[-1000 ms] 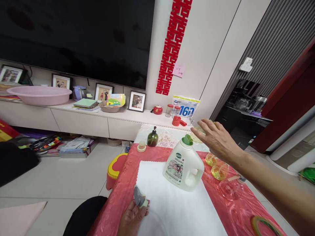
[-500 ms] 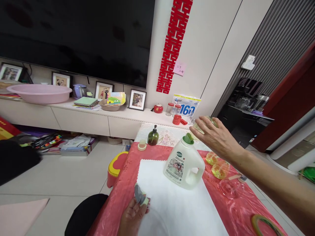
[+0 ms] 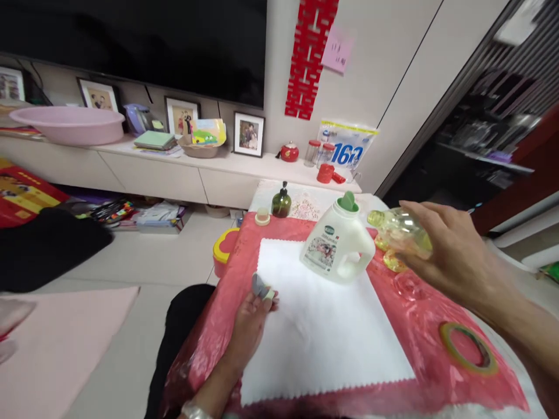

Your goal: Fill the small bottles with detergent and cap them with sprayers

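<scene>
My right hand [image 3: 449,244] is wrapped round a clear bottle with a yellowish tint [image 3: 404,230]. The bottle lies nearly level in the air, its neck pointing left, just right of the detergent jug. That pale green-white detergent jug [image 3: 332,247] stands upright on a white scalloped sheet [image 3: 332,337], a green spout in its mouth. Over the sheet's left edge, my left hand [image 3: 253,314] pinches a small grey and pale green piece that looks like a spray head [image 3: 262,288]. Part of it is hidden by my fingers.
A green pump bottle [image 3: 282,201] and a pale cap [image 3: 262,216] stand at the back left of the red-covered table [image 3: 218,331]. Yellow-tinted clear items [image 3: 393,262] sit beyond the jug's right side. A tape roll [image 3: 468,348] lies at the right.
My right hand has drawn the bottle back from above the jug's mouth, to the right and lower. My left hand still holds its piece. The view has tilted down.
</scene>
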Tool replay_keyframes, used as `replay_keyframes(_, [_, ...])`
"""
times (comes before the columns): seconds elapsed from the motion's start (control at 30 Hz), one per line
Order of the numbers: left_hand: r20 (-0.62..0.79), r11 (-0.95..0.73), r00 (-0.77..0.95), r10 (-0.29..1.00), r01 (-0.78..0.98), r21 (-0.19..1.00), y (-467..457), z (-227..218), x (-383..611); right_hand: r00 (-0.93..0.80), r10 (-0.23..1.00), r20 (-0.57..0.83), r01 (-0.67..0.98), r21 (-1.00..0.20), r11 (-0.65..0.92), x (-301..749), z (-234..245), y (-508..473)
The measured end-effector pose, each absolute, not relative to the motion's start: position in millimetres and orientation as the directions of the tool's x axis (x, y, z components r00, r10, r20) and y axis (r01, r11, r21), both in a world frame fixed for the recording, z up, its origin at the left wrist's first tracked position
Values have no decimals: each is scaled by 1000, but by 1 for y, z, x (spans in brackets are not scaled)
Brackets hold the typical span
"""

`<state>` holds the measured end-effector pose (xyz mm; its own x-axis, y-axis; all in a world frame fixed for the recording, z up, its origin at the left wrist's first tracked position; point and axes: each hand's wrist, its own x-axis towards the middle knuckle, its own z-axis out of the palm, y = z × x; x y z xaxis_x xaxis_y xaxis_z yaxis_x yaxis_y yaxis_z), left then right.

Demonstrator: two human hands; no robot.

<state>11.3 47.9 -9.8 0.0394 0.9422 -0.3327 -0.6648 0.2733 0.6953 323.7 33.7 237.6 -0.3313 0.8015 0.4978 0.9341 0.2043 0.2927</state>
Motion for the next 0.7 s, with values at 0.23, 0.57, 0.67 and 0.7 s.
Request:
replay_keyframes(0.23, [-330, 300, 105, 938, -721, 624, 46, -3, 8, -199, 923, 329, 962, -112, 248, 296, 110, -51])
replay_keyframes(0.57, [-406, 321, 80, 911, -755, 572, 45, 30, 15, 13, 974, 227, 956, -288, 54, 259, 50, -95])
replay_keyframes(0.67, [-382, 305, 66, 922, -731, 610, 42, 32, 17, 27, 973, 228, 941, -335, 52, 249, 54, -94])
replay_keyframes(0.7, [-373, 301, 63, 926, -719, 626, 41, 32, 17, 31, 972, 231, 937, -345, 53, 247, 55, -93])
